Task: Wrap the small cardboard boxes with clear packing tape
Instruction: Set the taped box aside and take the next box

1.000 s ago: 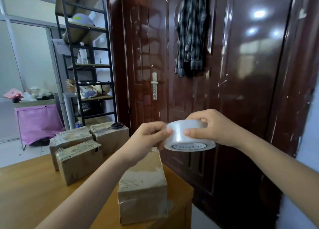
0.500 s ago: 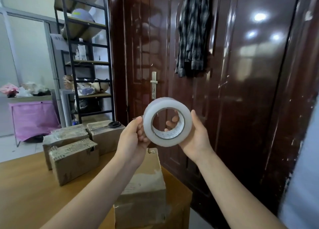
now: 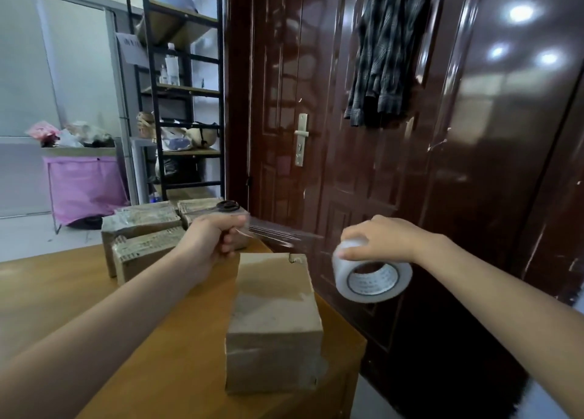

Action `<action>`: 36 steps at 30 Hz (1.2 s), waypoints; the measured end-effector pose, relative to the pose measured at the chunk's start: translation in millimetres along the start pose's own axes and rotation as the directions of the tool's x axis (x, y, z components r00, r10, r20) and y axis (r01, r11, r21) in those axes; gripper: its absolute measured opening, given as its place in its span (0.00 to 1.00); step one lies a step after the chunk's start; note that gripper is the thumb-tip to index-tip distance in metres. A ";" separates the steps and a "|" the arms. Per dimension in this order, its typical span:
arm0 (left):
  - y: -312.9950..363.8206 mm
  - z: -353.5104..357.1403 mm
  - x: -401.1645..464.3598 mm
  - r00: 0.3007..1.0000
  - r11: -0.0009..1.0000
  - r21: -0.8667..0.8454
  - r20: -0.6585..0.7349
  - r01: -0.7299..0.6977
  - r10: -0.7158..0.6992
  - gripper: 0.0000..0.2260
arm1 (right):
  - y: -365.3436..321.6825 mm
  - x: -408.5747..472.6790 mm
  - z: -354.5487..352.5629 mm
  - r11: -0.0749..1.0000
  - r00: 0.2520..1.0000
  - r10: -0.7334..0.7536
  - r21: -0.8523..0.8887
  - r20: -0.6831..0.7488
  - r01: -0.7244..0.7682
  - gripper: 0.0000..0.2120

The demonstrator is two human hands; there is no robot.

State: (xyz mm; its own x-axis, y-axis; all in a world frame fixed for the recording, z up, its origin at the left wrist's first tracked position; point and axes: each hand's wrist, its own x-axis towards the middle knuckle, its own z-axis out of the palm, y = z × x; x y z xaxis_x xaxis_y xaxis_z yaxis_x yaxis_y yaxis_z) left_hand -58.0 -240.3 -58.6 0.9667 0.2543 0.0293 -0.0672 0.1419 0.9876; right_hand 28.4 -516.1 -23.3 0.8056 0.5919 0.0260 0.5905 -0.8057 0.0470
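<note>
Tape strip between hands (taut)

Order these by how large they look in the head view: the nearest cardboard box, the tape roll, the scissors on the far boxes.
1. Nearest cardboard box, largest, though being nearest the camera enlarges it.
2. Tape roll, held by the right hand.
3. Scissors, smallest, farthest away.

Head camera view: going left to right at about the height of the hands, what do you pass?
Pink bin → stacked boxes → left hand pinching the pulled tape strip → tape roll under the right hand.
</note>
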 end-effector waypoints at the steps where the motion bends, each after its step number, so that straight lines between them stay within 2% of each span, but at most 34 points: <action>1: -4.2 -2.1 2.8 1.000 1.000 -0.004 -0.014 0.003 -0.004 0.15 | 3.0 3.9 -1.5 1.000 1.000 0.021 0.000 0.003 -0.021 0.26; 2: -7.1 -5.6 6.6 0.999 0.999 -0.030 -0.036 0.011 -0.013 0.15 | 5.5 6.1 -2.7 0.991 1.000 0.022 0.132 -0.014 -0.020 0.32; 3: -8.4 -10.4 10.3 0.998 0.997 -0.078 -0.059 0.022 -0.027 0.15 | 9.6 8.2 -2.1 0.938 0.999 0.015 0.347 -0.047 0.002 0.35; 5: -10.8 -22.3 17.1 0.995 0.984 -0.170 -0.084 0.045 -0.060 0.15 | 13.7 6.0 1.0 0.709 0.996 0.020 0.704 -0.085 0.046 0.29; 6: -13.5 -27.9 18.8 0.994 0.982 -0.183 -0.081 0.054 -0.070 0.16 | 13.1 4.0 2.9 0.597 0.997 0.016 0.801 -0.079 0.054 0.25; 8: -20.4 -34.7 21.1 0.995 0.985 -0.158 -0.064 0.067 -0.077 0.18 | 13.5 5.7 7.7 0.505 0.998 -0.006 0.861 -0.069 0.063 0.21; 9: -24.1 -35.8 21.4 0.995 0.988 -0.133 -0.060 0.074 -0.082 0.18 | 15.1 10.1 10.4 0.528 0.998 -0.010 0.847 -0.067 0.062 0.22; 10: -27.6 -36.7 22.1 0.994 0.990 -0.116 -0.066 0.081 -0.089 0.19 | 16.0 15.6 11.2 0.597 0.997 -0.010 0.799 -0.076 0.067 0.23; 11: -29.9 -37.5 22.4 0.992 0.990 -0.112 -0.081 0.087 -0.096 0.19 | 17.9 23.3 10.4 0.716 0.996 -0.003 0.695 -0.089 0.064 0.25; 13: -32.8 -42.4 22.6 0.989 0.990 -0.118 -0.117 0.079 -0.093 0.18 | 20.6 35.8 5.2 0.945 0.996 0.023 0.327 -0.088 0.007 0.28; 14: -33.9 -44.7 22.0 0.990 0.994 -0.092 -0.124 0.062 -0.073 0.18 | 22.9 40.0 2.3 0.983 0.997 0.038 0.182 -0.063 -0.026 0.28; 15: -35.0 -46.7 20.9 0.992 0.997 -0.058 -0.120 0.042 -0.049 0.18 | 25.3 42.2 -0.4 0.988 0.998 0.057 0.142 -0.023 -0.053 0.29; 17: -36.9 -50.8 18.6 0.994 1.000 -0.016 -0.108 0.016 -0.018 0.18 | 29.1 44.8 -2.8 0.969 0.998 0.056 0.239 0.021 -0.059 0.30; 19: -39.8 -55.1 18.3 0.994 1.000 0.010 -0.112 0.014 -0.012 0.18 | 25.6 45.1 -2.1 0.959 1.000 0.025 0.283 -0.001 -0.024 0.28; 24: -53.6 -64.0 18.7 0.986 0.990 0.105 -0.148 0.091 -0.075 0.19 | 10.8 46.1 9.8 0.984 0.999 0.027 0.176 0.034 -0.032 0.26; 28: -60.1 -65.4 18.1 0.979 0.987 0.103 -0.171 0.126 -0.107 0.18 | 8.2 48.3 15.4 0.979 0.997 0.024 0.201 0.067 -0.037 0.26; 31: -69.1 -64.6 17.2 0.967 0.982 0.095 -0.213 0.160 -0.137 0.18 | 1.0 50.5 20.1 0.987 0.997 0.019 0.156 0.073 -0.031 0.26; 36: -88.0 -56.2 17.0 0.966 0.940 0.282 -0.223 0.194 -0.132 0.16 | -11.0 54.5 32.4 0.998 0.991 0.054 0.010 0.124 -0.055 0.25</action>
State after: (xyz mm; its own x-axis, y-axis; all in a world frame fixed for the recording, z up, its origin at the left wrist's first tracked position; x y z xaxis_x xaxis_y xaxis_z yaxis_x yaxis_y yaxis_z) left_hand -49.5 -194.7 -153.7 0.8874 0.4403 -0.1365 0.1936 -0.0872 0.9772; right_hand 67.4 -475.7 -54.7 0.8359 0.5405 -0.0957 0.5455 -0.8373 0.0360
